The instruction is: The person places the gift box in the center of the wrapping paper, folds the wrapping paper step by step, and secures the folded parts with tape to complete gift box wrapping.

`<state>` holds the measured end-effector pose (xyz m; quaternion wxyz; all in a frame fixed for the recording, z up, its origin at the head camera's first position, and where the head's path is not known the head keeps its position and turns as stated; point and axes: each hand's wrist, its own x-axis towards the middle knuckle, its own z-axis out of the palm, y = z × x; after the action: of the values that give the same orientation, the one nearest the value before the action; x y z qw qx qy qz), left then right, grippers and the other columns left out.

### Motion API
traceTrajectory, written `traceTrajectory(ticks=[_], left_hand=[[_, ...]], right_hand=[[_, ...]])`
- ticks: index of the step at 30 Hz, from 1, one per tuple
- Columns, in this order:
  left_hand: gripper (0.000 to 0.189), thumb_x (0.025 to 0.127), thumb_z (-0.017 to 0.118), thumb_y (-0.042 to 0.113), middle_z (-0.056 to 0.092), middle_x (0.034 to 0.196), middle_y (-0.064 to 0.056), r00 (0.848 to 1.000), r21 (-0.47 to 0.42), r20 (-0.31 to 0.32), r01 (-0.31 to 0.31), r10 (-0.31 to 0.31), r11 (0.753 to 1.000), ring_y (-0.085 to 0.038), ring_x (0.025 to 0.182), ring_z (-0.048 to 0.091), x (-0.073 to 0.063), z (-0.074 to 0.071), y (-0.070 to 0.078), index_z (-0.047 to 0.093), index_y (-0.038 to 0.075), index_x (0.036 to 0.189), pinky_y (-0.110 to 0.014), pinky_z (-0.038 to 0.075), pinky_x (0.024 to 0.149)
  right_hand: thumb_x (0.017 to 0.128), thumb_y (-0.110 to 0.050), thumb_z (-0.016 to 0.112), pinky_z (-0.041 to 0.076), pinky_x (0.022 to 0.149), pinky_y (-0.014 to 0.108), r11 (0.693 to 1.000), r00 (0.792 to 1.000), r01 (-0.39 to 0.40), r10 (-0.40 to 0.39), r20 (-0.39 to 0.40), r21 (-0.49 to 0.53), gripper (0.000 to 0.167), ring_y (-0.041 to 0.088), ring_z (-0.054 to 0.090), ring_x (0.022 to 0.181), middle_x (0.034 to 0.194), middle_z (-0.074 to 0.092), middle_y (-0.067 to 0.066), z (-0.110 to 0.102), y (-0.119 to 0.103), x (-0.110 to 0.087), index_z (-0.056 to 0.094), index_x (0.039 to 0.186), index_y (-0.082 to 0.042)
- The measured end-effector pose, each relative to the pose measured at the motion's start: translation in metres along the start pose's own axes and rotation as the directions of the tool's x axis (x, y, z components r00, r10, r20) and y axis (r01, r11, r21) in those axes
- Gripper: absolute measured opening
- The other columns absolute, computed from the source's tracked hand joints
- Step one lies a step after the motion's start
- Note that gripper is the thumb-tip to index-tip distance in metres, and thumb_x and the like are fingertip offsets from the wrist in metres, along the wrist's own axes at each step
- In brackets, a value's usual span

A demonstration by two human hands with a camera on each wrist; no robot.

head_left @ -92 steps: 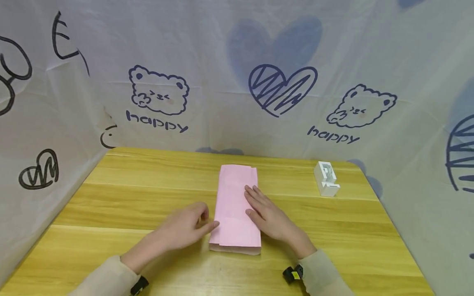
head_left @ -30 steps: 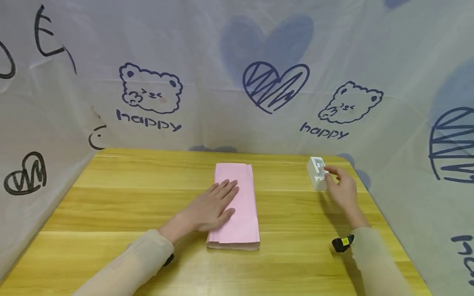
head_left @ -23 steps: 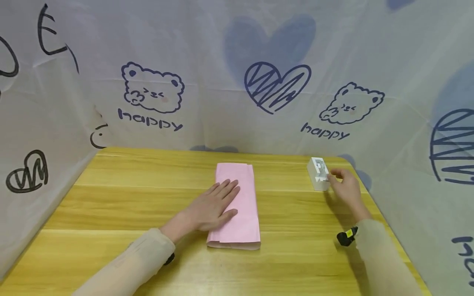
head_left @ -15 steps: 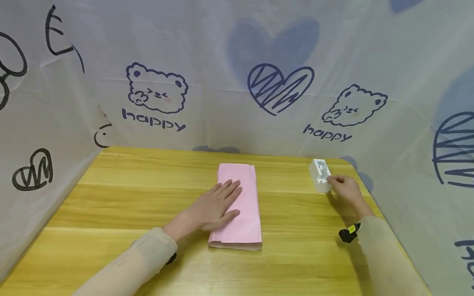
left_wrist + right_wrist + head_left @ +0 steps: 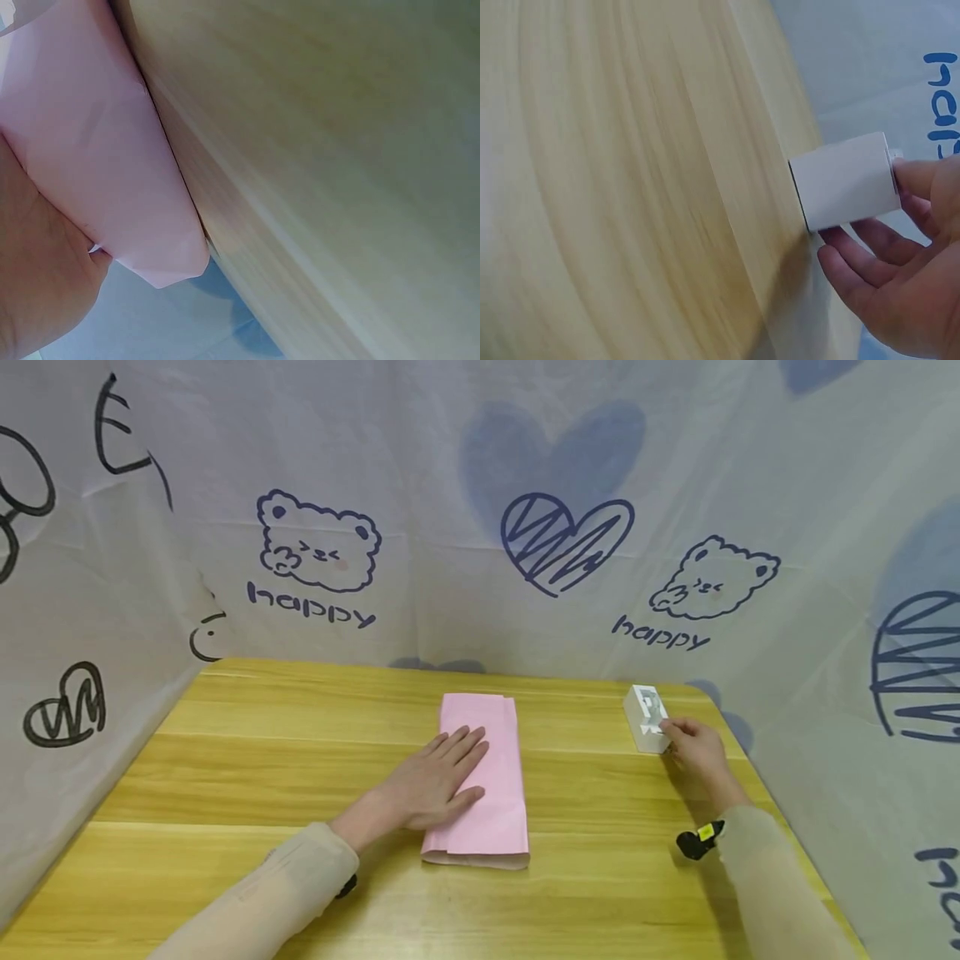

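Observation:
A folded pink paper (image 5: 491, 802) lies lengthwise on the table, its near end gaping slightly. My left hand (image 5: 431, 781) rests flat across its left half, fingers spread, covering part of it. In the left wrist view, the palm's edge (image 5: 45, 262) touches the pink paper (image 5: 112, 165). A white tape dispenser (image 5: 642, 727) stands at the back right. My right hand (image 5: 699, 752) is at its near end, thumb and index finger pinching the clear tape at the cutter edge. The right wrist view shows the dispenser's plain end (image 5: 845, 184) with the right hand's fingers (image 5: 844, 262) beside it.
The wooden table (image 5: 247, 777) carries both things. A pale cloth (image 5: 442, 585) printed with bears, hearts and "happy" hangs behind and along both sides. The dispenser stands close to the table's back right corner.
My right hand left the paper's right side, reached the tape dispenser, drew back slightly and now pinches at its near end. My left hand went from the paper's left edge to lying flat on it.

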<state>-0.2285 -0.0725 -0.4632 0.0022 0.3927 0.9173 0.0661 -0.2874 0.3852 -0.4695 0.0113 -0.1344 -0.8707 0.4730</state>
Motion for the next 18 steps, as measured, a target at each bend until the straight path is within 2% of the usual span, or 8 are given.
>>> traceTrajectory(ticks=[3, 7, 10, 12, 16, 18], left_hand=[[0.072, 0.111, 0.031, 0.05, 0.01, 0.174, -0.014, 1.0, 0.002, 0.005, 0.002, -0.002, 1.0, -0.034, 0.16, 0.01, 0.0, 0.001, 0.0, 0.02, 0.005, 0.166, -0.049, 0.012, 0.129], [0.073, 0.111, 0.03, 0.051, 0.009, 0.174, -0.014, 1.0, 0.001, 0.007, 0.005, -0.005, 1.0, -0.034, 0.16, 0.009, -0.001, 0.002, 0.0, 0.019, 0.005, 0.166, -0.048, 0.011, 0.129], [0.073, 0.11, 0.03, 0.05, 0.009, 0.174, -0.014, 1.0, -0.001, 0.0, 0.006, -0.006, 1.0, -0.034, 0.16, 0.009, -0.001, 0.003, 0.0, 0.019, 0.005, 0.166, -0.048, 0.011, 0.129], [0.073, 0.11, 0.031, 0.05, 0.01, 0.174, -0.014, 1.0, -0.005, -0.007, 0.005, -0.005, 1.0, -0.034, 0.16, 0.009, -0.001, 0.003, 0.0, 0.02, 0.005, 0.166, -0.048, 0.011, 0.129], [0.073, 0.11, 0.032, 0.05, 0.011, 0.173, -0.014, 1.0, -0.012, -0.014, 0.0, -0.001, 1.0, -0.034, 0.16, 0.011, 0.0, 0.002, 0.0, 0.021, 0.004, 0.165, -0.048, 0.012, 0.129], [0.073, 0.11, 0.032, 0.05, 0.011, 0.173, -0.014, 1.0, -0.013, -0.014, -0.001, 0.001, 1.0, -0.034, 0.16, 0.011, 0.0, 0.002, 0.0, 0.021, 0.004, 0.165, -0.048, 0.012, 0.129]], right_hand=[[0.109, -0.034, 0.054, 0.059, 0.074, 0.023, 0.988, 0.999, -0.05, 0.05, 0.0, 0.144, 0.051, 0.009, 0.066, 0.085, 0.123, 0.06, 0.019, 0.003, 0.002, -0.002, 0.054, 0.139, 0.007], [0.11, -0.029, 0.05, 0.063, 0.074, 0.027, 0.963, 0.997, -0.078, 0.075, 0.022, 0.257, 0.043, 0.008, 0.07, 0.077, 0.134, 0.052, 0.026, 0.005, -0.001, -0.005, 0.049, 0.137, 0.004], [0.111, -0.03, 0.046, 0.063, 0.079, 0.03, 0.97, 0.997, -0.07, 0.063, 0.037, 0.234, 0.044, 0.011, 0.072, 0.082, 0.144, 0.046, 0.029, 0.007, -0.006, -0.007, 0.046, 0.139, 0.004], [0.111, -0.03, 0.045, 0.062, 0.085, 0.031, 0.976, 0.997, -0.067, 0.061, 0.036, 0.207, 0.046, 0.017, 0.071, 0.094, 0.146, 0.046, 0.029, 0.009, -0.009, -0.008, 0.045, 0.141, 0.005], [0.111, -0.032, 0.043, 0.058, 0.092, 0.034, 0.99, 0.998, -0.064, 0.063, 0.011, 0.126, 0.054, 0.03, 0.058, 0.12, 0.145, 0.049, 0.028, 0.012, -0.015, -0.013, 0.045, 0.145, 0.01], [0.11, -0.034, 0.043, 0.056, 0.09, 0.035, 0.993, 0.998, -0.069, 0.07, -0.001, 0.095, 0.057, 0.033, 0.053, 0.121, 0.143, 0.049, 0.027, 0.013, -0.018, -0.017, 0.045, 0.145, 0.011]])
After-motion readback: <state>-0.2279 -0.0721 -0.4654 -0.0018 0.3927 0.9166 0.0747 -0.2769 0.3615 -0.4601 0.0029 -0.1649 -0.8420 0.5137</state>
